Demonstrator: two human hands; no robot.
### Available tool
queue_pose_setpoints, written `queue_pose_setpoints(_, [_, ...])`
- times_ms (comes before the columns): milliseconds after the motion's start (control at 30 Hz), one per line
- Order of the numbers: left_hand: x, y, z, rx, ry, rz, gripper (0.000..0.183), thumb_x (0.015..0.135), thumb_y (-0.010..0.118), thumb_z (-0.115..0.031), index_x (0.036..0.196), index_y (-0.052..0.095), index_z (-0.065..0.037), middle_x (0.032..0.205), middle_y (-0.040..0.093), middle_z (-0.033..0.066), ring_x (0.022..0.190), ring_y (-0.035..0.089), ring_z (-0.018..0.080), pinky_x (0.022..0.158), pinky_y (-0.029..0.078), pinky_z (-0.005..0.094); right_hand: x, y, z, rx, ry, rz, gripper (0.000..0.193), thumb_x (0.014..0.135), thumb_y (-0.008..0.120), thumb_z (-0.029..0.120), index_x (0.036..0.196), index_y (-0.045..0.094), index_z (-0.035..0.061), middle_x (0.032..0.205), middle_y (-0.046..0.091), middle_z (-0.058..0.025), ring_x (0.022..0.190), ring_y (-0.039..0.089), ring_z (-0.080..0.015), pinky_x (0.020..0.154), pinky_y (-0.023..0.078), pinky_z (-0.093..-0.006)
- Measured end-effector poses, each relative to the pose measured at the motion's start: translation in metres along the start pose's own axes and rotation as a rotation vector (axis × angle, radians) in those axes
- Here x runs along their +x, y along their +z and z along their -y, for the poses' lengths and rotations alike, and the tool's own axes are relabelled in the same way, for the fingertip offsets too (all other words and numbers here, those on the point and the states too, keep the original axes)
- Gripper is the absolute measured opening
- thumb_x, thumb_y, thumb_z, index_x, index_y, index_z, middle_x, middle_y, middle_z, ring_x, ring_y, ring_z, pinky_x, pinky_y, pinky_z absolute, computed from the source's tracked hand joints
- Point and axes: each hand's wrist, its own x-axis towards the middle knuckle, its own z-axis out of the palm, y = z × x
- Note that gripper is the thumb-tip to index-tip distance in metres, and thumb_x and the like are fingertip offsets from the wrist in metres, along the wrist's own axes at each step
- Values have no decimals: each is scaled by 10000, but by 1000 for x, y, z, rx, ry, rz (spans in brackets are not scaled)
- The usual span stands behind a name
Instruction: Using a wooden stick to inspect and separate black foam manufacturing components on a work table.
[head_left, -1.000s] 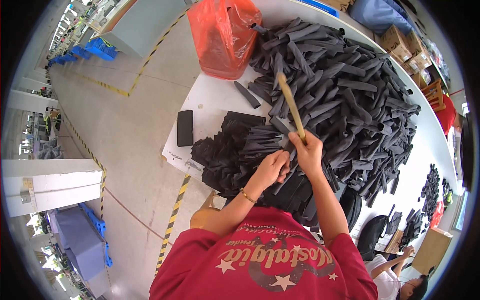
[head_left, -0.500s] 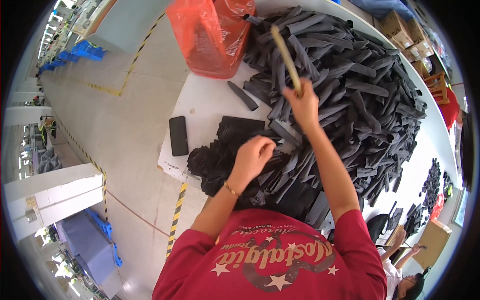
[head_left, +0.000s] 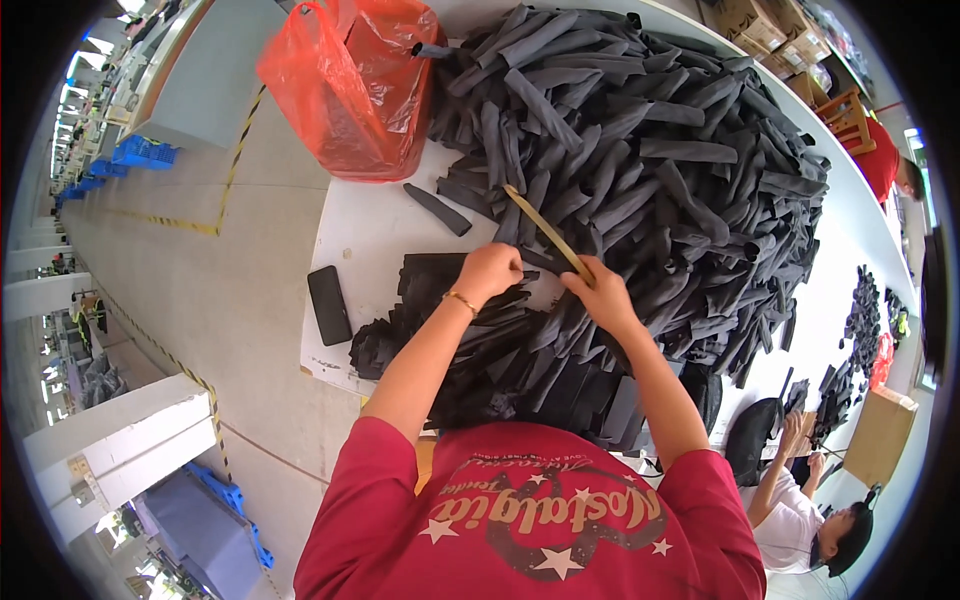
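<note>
My left hand (head_left: 493,270), a thin bracelet at its wrist, is closed at the near left edge of the heap, its fingertips on the end of a dark grey fabric tube (head_left: 541,260). To its right, my right hand (head_left: 602,294) grips the near end of a flat, pale wooden stick (head_left: 541,226), which slants away to the far left above the heap. A large heap of dark grey fabric tubes (head_left: 650,150) spreads over the table beyond both hands. Below my left hand lies a pile of black fabric pieces (head_left: 400,325).
A red plastic bag (head_left: 370,100) stands at the far left of the white table (head_left: 350,225). One loose grey tube (head_left: 437,209) and a black phone (head_left: 329,305) lie nearer. A person in a white top (head_left: 790,525) works at the lower right. Cardboard boxes (head_left: 760,25) sit at the upper right.
My right hand has come nearer with the stick, lowering it toward my left hand. The left hand has moved forward to the fabric tube. The whole view has shifted slightly.
</note>
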Motion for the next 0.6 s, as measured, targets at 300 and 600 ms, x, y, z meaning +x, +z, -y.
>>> queue_pose_setpoints(300, [-45, -69, -15, -551, -117, 63, 131, 729, 758, -78, 813, 693, -1, 749, 687, 45, 711, 639, 126, 695, 512, 280, -79, -101, 13, -450, -489, -100, 163, 875, 622, 129, 1030, 670, 115, 701, 576, -76, 633, 605, -259, 567, 482, -379])
queue_pose_setpoints(600, [-66, -71, -55, -500, 38, 81, 143, 785, 724, -58, 908, 702, 11, 813, 691, 44, 748, 626, 104, 710, 505, 246, -106, -91, 25, -570, -602, -141, 242, 845, 643, 118, 1086, 653, 123, 713, 574, -64, 624, 599, -249, 553, 487, -372])
